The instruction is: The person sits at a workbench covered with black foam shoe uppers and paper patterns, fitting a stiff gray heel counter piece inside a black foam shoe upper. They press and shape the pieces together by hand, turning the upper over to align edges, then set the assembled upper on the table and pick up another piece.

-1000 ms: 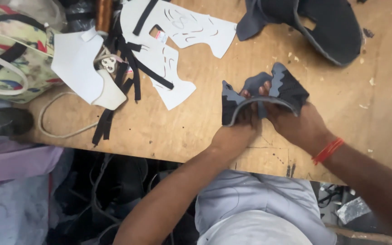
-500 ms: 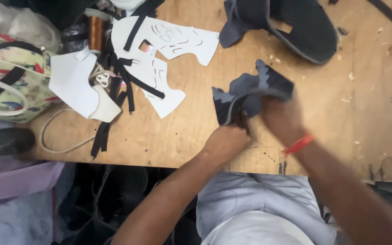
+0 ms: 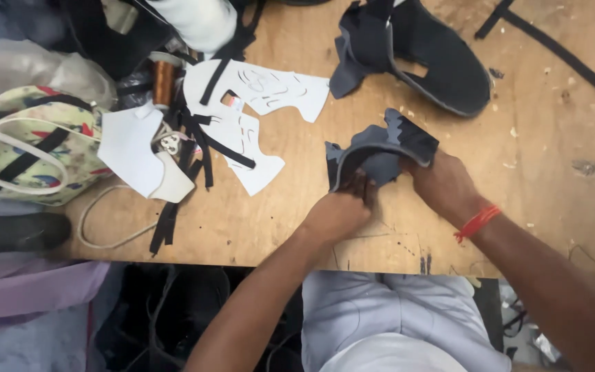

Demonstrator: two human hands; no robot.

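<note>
Both of my hands are clamped on one folded dark fabric piece (image 3: 380, 153) just above the desk (image 3: 297, 220): my left hand (image 3: 337, 213) pinches its lower edge, my right hand (image 3: 445, 184) grips the right side. Beyond it lies a larger dark fabric cutout (image 3: 442, 65). Off to my left sit white paper patterns (image 3: 256, 117), black straps (image 3: 194, 138) and a patterned bag (image 3: 29, 148).

Both hands grip a folded grey shoe upper (image 3: 380, 155) near the table's (image 3: 297, 227) front edge: the left hand (image 3: 339, 213) pinches its lower fold, the right hand (image 3: 445, 182) holds its right side. White patterns (image 3: 256, 117) lie toward the left edge, a dark upper (image 3: 442, 65) toward the back.
</note>
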